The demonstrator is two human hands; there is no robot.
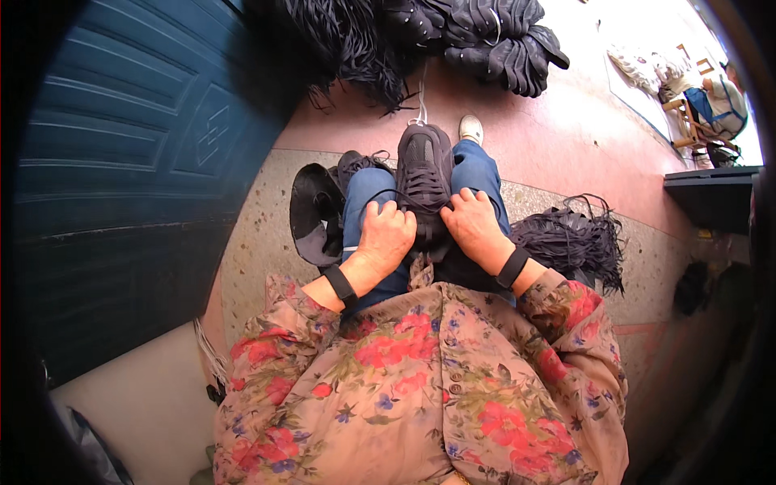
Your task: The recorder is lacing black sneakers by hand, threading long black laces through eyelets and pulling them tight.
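Left fingers [391,212] clench a black lace [380,191]; right fingers [461,200] curl, grip hidden. The shoe [423,166] sits between, just ahead!

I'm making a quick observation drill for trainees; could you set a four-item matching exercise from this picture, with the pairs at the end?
Column one:
1. Dark laced shoe
2. Panelled door
3. Shoe on a foot
4. Bundle with loose dark strands

Column two:
A. Off-white, beyond the right knee
B. On the floor, to the right of the person's right leg
C. Between the blue trouser legs
D. Dark blue, along the picture's left side

Pairs: 1-C, 2-D, 3-A, 4-B
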